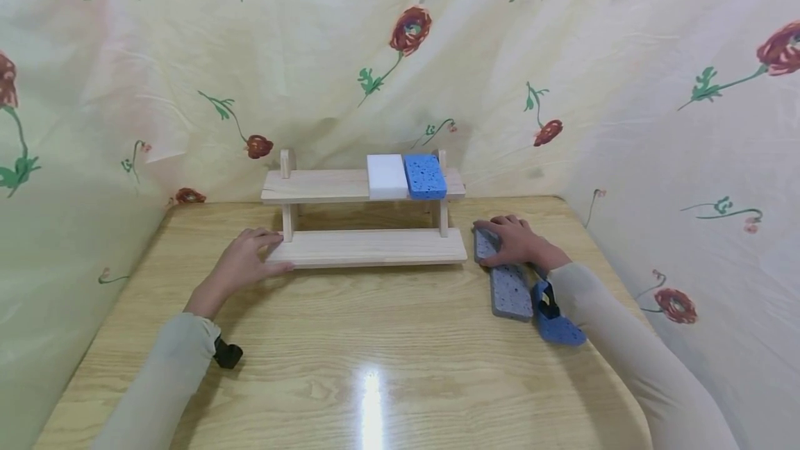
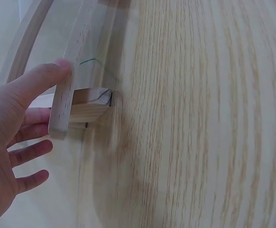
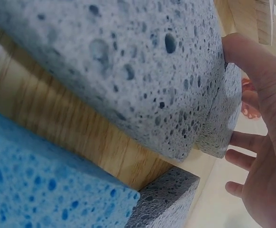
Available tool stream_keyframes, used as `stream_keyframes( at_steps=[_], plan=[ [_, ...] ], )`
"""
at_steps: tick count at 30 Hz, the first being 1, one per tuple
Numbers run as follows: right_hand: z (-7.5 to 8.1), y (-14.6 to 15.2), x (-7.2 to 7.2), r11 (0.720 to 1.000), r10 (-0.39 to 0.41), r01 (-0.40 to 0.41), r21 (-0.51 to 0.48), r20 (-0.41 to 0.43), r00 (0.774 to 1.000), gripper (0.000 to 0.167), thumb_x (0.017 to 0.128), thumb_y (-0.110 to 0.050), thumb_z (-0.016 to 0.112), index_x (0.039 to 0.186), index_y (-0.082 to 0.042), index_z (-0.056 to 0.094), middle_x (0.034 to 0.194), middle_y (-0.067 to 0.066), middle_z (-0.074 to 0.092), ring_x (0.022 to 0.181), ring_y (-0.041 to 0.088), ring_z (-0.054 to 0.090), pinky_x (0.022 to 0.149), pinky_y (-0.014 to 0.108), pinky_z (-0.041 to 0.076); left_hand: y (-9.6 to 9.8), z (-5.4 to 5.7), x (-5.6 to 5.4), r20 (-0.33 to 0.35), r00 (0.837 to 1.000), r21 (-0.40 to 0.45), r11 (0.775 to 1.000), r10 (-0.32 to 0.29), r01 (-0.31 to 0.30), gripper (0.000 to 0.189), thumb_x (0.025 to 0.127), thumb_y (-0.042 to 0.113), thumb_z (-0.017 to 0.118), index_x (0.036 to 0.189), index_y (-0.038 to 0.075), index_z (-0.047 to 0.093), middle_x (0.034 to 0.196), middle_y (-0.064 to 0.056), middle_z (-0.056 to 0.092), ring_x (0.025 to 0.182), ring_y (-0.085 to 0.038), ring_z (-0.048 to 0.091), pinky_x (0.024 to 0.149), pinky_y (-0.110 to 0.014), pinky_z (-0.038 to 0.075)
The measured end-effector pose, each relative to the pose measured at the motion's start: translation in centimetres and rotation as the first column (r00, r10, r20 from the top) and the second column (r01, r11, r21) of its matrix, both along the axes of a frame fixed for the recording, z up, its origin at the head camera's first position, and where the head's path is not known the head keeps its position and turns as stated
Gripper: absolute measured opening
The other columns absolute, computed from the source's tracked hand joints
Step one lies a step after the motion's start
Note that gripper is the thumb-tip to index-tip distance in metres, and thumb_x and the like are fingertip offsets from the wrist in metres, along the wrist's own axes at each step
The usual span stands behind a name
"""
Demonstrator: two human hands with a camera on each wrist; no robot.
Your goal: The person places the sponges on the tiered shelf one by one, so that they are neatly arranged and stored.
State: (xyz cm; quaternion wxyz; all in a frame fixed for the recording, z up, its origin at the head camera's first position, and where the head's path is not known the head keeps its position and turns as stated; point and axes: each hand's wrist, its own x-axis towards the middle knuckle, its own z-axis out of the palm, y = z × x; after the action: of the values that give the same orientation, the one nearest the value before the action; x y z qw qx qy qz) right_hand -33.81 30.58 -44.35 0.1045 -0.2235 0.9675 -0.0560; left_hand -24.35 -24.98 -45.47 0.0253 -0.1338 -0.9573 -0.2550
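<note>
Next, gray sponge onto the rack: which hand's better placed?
Right, probably. The right hand grips a gray sponge just beside the wooden rack; the left hand pinches the rack's opposite end, far from that sponge.

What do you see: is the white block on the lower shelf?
No, the white block rests on the upper shelf, beside a blue sponge.

The head camera looks forward and down from high over the desk's (image 1: 312,353) near side, and sees its far edge. The left wrist camera looks sideways, up close, at the rack's (image 1: 369,248) left end. The right wrist camera is very near the gray sponges (image 1: 512,290). The head view shares each grip's spot.
</note>
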Motion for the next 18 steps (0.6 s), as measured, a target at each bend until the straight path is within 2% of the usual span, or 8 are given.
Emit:
stream_keyframes(
  at_steps=[5,13,18],
  plan=[
    [0.03,-0.12,0.06,1.0,0.024,-0.025,-0.018,-0.024,0.999,0.09,0.082,-0.049,0.082,0.156,-0.015,0.043,0.151,0.028,0.044,0.14,0.05,0.036,0.112,0.071,0.023,-0.05,-0.03,0.01,-0.004,1.0,0.007,1.0,0.0,0.001,0.07,0.083,0.042,0.084,0.136,0.001,0.064,0.143,-0.028,0.055,0.134,-0.049,0.046,0.11,-0.067,0.04],
    [0.13,-0.2,0.12,0.999,0.011,-0.013,-0.046,-0.042,0.999,0.093,0.08,-0.05,0.083,0.156,-0.018,0.041,0.154,0.027,0.042,0.142,0.049,0.033,0.114,0.071,0.021,-0.07,-0.3,-0.14,-0.019,1.0,0.004,1.0,0.001,-0.001,0.07,0.082,0.041,0.085,0.135,0.0,0.064,0.141,-0.028,0.056,0.132,-0.049,0.048,0.109,-0.066,0.041],
    [-0.18,0.2,0.03,0.996,0.033,-0.04,-0.074,-0.087,0.996,0.093,0.079,-0.048,0.084,0.156,-0.017,0.042,0.153,0.026,0.043,0.14,0.05,0.036,0.112,0.072,0.023,-0.08,-0.33,-0.07,-0.02,1.0,0.018,1.0,-0.003,0.003,0.069,0.083,0.039,0.085,0.135,0.0,0.064,0.141,-0.03,0.056,0.132,-0.05,0.047,0.109,-0.067,0.04]
  ],
)
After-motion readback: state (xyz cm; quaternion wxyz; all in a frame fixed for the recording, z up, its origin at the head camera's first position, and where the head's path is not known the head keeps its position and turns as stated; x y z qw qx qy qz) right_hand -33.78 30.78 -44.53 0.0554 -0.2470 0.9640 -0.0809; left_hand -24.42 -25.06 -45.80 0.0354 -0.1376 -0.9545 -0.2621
